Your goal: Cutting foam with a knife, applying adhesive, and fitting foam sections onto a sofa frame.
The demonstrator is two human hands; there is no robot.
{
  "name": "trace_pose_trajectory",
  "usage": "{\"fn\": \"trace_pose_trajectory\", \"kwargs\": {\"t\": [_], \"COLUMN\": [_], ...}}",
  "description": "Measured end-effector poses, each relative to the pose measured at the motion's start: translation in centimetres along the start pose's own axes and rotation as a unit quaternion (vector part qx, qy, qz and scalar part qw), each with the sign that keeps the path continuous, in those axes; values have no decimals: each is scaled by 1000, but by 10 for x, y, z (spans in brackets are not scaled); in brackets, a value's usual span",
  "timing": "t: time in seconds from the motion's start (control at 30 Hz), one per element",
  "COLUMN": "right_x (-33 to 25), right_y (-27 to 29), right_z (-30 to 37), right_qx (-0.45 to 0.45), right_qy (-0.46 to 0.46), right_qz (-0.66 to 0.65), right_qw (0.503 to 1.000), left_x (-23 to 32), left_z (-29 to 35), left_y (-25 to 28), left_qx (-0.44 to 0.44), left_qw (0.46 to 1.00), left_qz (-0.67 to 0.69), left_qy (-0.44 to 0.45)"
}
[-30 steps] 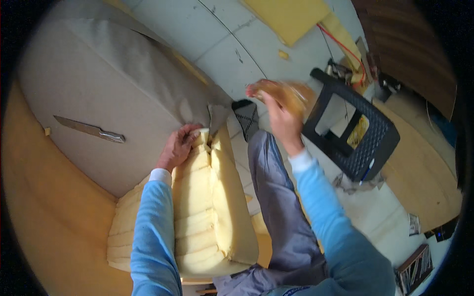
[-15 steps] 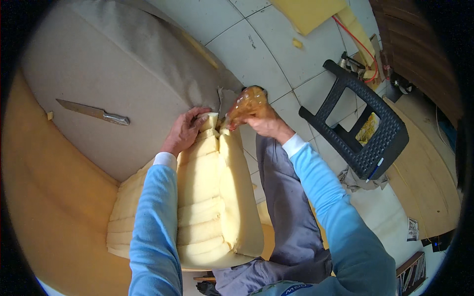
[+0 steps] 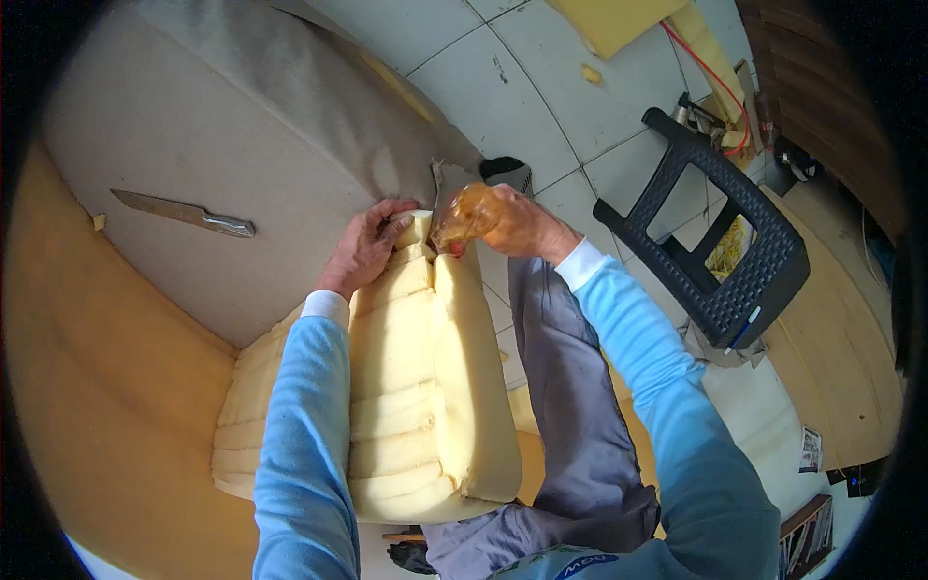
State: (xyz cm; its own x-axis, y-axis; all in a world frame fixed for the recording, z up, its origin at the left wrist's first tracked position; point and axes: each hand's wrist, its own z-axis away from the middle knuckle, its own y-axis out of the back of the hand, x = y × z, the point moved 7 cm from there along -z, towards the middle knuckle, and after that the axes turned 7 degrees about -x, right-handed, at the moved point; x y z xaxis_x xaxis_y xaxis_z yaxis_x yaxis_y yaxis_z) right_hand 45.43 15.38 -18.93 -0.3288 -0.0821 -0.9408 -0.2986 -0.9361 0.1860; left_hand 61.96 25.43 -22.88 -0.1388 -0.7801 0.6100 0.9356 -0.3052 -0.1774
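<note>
A yellow foam-padded armrest (image 3: 394, 401) with several seams across it stands in front of me. My left hand (image 3: 362, 253) is closed on a raised foam flap (image 3: 417, 229) at its far end. My right hand (image 3: 529, 226) grips a clear plastic bottle (image 3: 468, 213) of amber liquid, probably glue. The bottle is tilted, its reddish tip down by the gap beside the flap; whether liquid comes out I cannot tell. Loose grey fabric (image 3: 449, 181) hangs just beyond the bottle.
A knife (image 3: 184, 212) lies on the grey fabric-covered seat (image 3: 242, 126) to the left. On the right stands a black plastic stool (image 3: 749, 290), tipped over or upside down, with a red hose (image 3: 710, 72) beyond it. Yellow foam sheet (image 3: 614, 19) lies on the tiled floor (image 3: 532, 87).
The bottle has tipped and come slightly nearer to the foam gap, my right hand rising around it. The left hand keeps its hold on the flap. The view has shifted a little.
</note>
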Motion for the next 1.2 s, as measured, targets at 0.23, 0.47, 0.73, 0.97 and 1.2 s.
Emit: {"fn": "trace_pose_trajectory", "kwargs": {"t": [0.23,0.47,0.73,0.97,1.2], "right_x": [18,-5,16,-9,2], "right_y": [-5,-19,-26,-23,-26], "right_z": [-8,14,38,19,22], "right_qx": [26,77,197,130,147], "right_qy": [-37,61,-85,40,91], "right_qz": [-79,346,-148,-57,-18], "right_qw": [996,933,965,989,985], "left_x": [-5,1,0,6,-11], "left_z": [4,4,5,6,3], "left_y": [5,3,3,2,5], "left_qx": [11,10,-5,-11,-25], "left_qw": [1000,1000,1000,998,997], "left_qz": [6,-1,21,59,56], "left_qy": [-21,-28,21,10,41]}}
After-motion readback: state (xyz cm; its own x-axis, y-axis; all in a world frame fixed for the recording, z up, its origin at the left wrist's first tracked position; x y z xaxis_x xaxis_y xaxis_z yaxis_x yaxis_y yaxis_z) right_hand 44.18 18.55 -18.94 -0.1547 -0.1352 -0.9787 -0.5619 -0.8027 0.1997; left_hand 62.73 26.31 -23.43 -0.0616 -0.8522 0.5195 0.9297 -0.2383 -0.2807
